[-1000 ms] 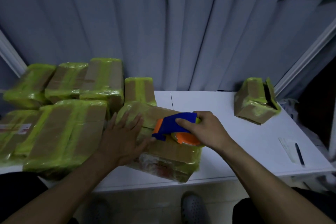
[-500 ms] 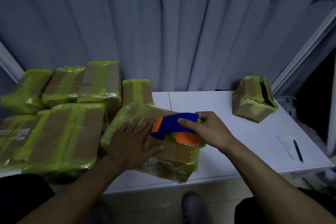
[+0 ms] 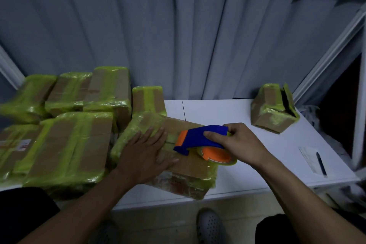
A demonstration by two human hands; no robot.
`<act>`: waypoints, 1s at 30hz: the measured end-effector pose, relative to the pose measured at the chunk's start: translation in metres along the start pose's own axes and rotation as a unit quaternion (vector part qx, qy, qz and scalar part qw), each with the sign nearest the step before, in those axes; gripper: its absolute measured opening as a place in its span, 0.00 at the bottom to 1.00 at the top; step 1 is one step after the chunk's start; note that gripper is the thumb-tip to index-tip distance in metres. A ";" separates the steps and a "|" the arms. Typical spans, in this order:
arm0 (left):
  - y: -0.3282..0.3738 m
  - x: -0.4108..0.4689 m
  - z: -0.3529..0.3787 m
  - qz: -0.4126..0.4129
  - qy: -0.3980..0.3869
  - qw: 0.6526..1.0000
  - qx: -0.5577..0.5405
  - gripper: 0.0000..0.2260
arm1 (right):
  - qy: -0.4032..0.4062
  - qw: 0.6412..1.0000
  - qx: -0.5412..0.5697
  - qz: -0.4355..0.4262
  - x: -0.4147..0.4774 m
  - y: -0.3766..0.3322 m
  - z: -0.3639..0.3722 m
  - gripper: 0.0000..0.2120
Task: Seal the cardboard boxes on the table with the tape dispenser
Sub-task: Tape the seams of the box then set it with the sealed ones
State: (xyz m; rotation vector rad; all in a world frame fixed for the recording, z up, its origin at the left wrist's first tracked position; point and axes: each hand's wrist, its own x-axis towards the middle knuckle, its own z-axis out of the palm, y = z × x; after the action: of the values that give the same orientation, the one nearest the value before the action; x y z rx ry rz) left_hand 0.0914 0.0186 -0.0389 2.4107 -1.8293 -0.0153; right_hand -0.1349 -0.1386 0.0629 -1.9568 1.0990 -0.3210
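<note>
1. Left hand (image 3: 144, 156): lies flat, palm down, fingers straight and slightly spread, pressing on the top of the cardboard box (image 3: 192, 170) being sealed.
2. Right hand (image 3: 239, 142): fingers and thumb are curled round the blue body of the tape dispenser (image 3: 194, 140), gripping it from above.
3. Tape dispenser: its orange-and-blue nose points toward the left hand, just beside that hand's fingertips. The tape roll (image 3: 217, 157), with an orange core, sits under the right hand and rests on the box top.
4. Cardboard box: lies beneath both hands at the near edge of the white table (image 3: 227, 113), turned at an angle. Yellow-green tape covers its left end and right edge.
5. Stacked boxes (image 3: 73, 144): a cluster wrapped in yellow-green tape, directly left of the left hand and reaching beyond it.
6. Open box (image 3: 271, 109): 1 small taped box, beyond and to the right of the right hand, well apart from it, with a flap standing up.
7. Pen (image 3: 320, 162): lies on a paper slip (image 3: 308, 157), to the right of the right wrist.
8. Curtain (image 3: 178, 35): grey, pleated, hanging beyond both hands behind the table.
</note>
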 end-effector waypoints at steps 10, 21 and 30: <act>0.010 0.001 -0.006 0.005 -0.033 0.999 -0.001 0.45 | 0.013 0.998 -0.057 -0.010 0.004 -0.008 0.014 0.16; 0.021 -0.001 -0.003 0.022 -0.019 0.999 0.013 0.43 | 0.014 0.999 -0.044 -0.010 -0.004 -0.002 0.003 0.18; 0.023 -0.002 -0.002 0.023 -0.013 1.000 0.015 0.42 | 0.026 0.998 -0.057 0.003 -0.014 0.006 -0.026 0.19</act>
State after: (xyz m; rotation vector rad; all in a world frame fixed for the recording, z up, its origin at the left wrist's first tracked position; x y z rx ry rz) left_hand 0.0686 0.0146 -0.0348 2.3982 -1.9093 -0.0161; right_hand -0.1610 -0.1430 0.0764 -2.0557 1.1804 -0.3135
